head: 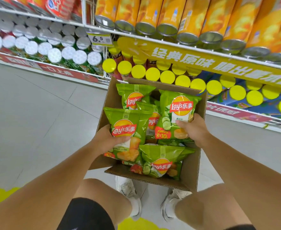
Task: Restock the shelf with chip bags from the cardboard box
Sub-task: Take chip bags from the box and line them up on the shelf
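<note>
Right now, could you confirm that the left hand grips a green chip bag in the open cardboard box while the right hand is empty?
Not quite: the right hand is not empty; it grips a second green chip bag. The rest holds: the left hand grips a green chip bag in the open cardboard box. The head view shows both.
</note>
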